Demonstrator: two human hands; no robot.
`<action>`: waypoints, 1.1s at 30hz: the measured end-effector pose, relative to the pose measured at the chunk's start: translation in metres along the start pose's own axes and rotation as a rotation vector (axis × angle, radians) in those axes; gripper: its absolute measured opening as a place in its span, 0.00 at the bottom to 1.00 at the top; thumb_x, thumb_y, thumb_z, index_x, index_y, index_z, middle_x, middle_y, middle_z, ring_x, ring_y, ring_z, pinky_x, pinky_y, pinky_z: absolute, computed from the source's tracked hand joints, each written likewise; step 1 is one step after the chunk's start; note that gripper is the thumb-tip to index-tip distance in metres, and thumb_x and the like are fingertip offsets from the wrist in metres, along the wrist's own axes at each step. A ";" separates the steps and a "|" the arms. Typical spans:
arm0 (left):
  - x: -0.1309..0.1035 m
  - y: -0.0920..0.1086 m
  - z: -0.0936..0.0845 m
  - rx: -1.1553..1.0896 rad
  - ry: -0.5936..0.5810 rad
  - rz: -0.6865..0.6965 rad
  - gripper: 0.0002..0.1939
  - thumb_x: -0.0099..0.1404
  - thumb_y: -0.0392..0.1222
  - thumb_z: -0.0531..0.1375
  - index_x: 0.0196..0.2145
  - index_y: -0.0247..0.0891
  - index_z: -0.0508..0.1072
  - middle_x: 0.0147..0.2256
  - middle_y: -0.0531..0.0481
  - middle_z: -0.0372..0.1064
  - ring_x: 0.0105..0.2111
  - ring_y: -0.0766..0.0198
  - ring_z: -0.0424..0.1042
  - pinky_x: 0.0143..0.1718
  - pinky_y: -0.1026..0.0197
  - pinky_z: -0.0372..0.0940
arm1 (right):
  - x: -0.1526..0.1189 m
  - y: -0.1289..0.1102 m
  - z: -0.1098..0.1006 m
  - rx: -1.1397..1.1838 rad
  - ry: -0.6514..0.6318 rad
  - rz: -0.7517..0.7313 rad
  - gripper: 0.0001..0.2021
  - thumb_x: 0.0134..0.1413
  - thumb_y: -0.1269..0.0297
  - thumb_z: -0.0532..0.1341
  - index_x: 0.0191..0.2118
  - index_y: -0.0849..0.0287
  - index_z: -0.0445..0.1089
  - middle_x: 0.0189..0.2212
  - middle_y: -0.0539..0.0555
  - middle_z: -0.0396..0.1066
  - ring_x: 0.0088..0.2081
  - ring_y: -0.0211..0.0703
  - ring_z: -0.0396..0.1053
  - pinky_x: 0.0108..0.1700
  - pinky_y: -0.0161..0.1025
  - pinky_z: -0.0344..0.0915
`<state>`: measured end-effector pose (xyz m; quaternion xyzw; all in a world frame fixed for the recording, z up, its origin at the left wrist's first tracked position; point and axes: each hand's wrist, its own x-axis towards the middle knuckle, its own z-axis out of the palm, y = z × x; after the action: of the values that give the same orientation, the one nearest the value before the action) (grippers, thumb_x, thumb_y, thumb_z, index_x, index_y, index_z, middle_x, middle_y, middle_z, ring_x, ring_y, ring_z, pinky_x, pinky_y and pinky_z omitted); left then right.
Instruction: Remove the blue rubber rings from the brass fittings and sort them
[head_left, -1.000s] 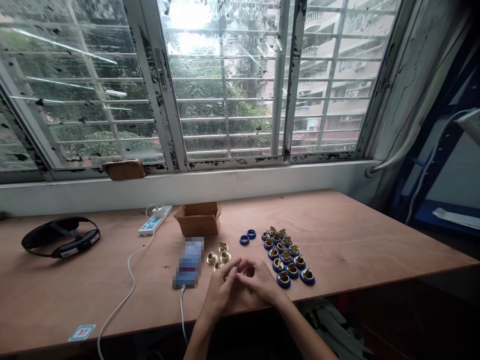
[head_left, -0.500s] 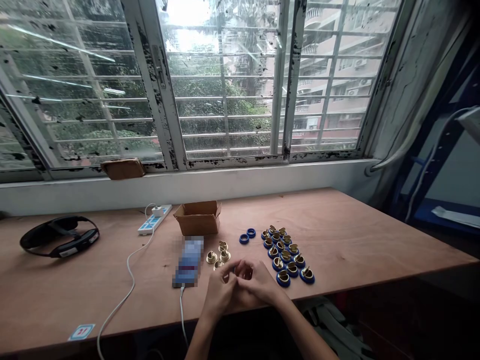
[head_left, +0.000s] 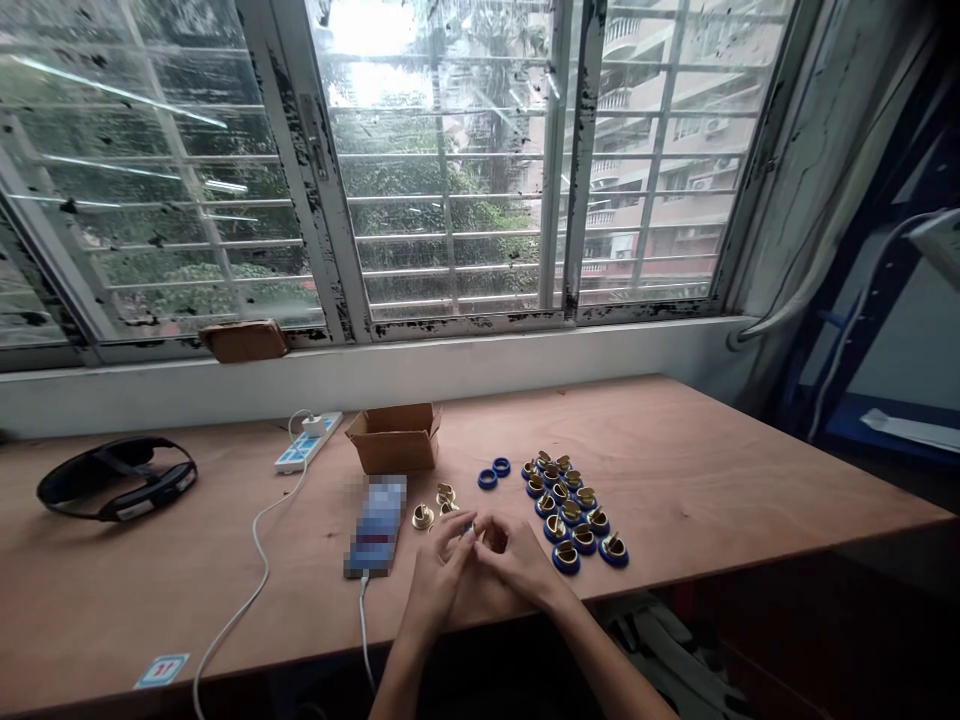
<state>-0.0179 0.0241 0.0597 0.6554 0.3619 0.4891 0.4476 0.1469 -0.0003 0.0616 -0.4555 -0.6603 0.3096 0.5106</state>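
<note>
My left hand [head_left: 440, 563] and my right hand [head_left: 514, 562] meet fingertip to fingertip over the table's front part. Both are closed in a pinch round something small, mostly hidden by the fingers. Just beyond my left hand lie several loose gold-coloured metal pieces [head_left: 423, 516], partly covered by its fingers. Farther back are two blue rings [head_left: 487, 479], side by side. To the right of my right hand, several gold pieces set in blue rings [head_left: 571, 513] stand in slanting rows.
A phone [head_left: 377, 525] on a white cable lies left of my hands. Behind it stands an open cardboard box [head_left: 394, 450], beside a power strip [head_left: 309, 443]. A black headset [head_left: 118, 478] rests at the far left of the wooden table [head_left: 720, 465].
My fingers have shifted slightly and the left fingertips have straightened a little, still against the right ones. The pieces on the table lie as before.
</note>
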 end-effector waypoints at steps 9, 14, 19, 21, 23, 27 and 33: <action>-0.003 -0.005 0.002 -0.092 0.003 0.010 0.21 0.63 0.53 0.67 0.50 0.40 0.80 0.54 0.41 0.75 0.55 0.48 0.75 0.57 0.49 0.72 | 0.001 -0.002 -0.002 0.091 -0.051 0.057 0.07 0.56 0.64 0.64 0.39 0.59 0.77 0.30 0.50 0.75 0.26 0.36 0.64 0.28 0.32 0.59; -0.005 -0.002 0.003 -0.090 0.013 0.008 0.23 0.63 0.51 0.69 0.53 0.40 0.78 0.49 0.40 0.78 0.51 0.50 0.77 0.53 0.49 0.74 | 0.003 0.004 -0.003 0.284 -0.073 0.101 0.13 0.61 0.54 0.63 0.37 0.61 0.78 0.27 0.49 0.72 0.26 0.36 0.62 0.29 0.33 0.58; -0.007 0.001 0.004 -0.038 -0.003 0.048 0.16 0.64 0.50 0.68 0.46 0.41 0.81 0.51 0.42 0.72 0.53 0.50 0.75 0.49 0.54 0.77 | 0.003 0.005 -0.005 0.345 -0.075 0.147 0.19 0.57 0.47 0.67 0.33 0.62 0.79 0.24 0.49 0.71 0.25 0.35 0.62 0.28 0.33 0.56; -0.008 0.002 0.005 -0.022 -0.001 0.054 0.15 0.64 0.50 0.67 0.46 0.41 0.81 0.51 0.43 0.70 0.52 0.50 0.76 0.48 0.54 0.77 | 0.004 0.006 -0.006 0.360 -0.072 0.164 0.19 0.55 0.46 0.69 0.34 0.62 0.80 0.24 0.49 0.72 0.24 0.35 0.63 0.28 0.33 0.57; -0.008 0.004 0.005 -0.005 -0.001 0.055 0.15 0.64 0.49 0.68 0.47 0.42 0.80 0.50 0.44 0.70 0.51 0.51 0.76 0.47 0.55 0.78 | 0.005 0.007 -0.006 0.399 -0.062 0.147 0.19 0.53 0.47 0.70 0.32 0.61 0.81 0.26 0.51 0.74 0.28 0.38 0.68 0.32 0.34 0.62; -0.010 0.007 0.007 0.008 0.007 0.058 0.15 0.63 0.48 0.68 0.47 0.42 0.78 0.48 0.45 0.72 0.49 0.52 0.77 0.45 0.56 0.78 | 0.006 0.009 -0.007 0.505 -0.009 0.154 0.18 0.46 0.48 0.75 0.30 0.60 0.81 0.41 0.57 0.78 0.43 0.47 0.75 0.48 0.40 0.68; -0.011 0.007 0.008 -0.025 0.025 0.104 0.13 0.64 0.45 0.68 0.44 0.40 0.74 0.49 0.45 0.72 0.47 0.54 0.79 0.48 0.53 0.77 | 0.003 0.000 -0.008 0.523 -0.026 0.208 0.20 0.45 0.46 0.75 0.29 0.60 0.79 0.47 0.60 0.80 0.44 0.53 0.77 0.48 0.45 0.70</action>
<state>-0.0128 0.0095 0.0617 0.6615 0.3268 0.5241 0.4253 0.1545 0.0016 0.0649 -0.3695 -0.5142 0.5260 0.5678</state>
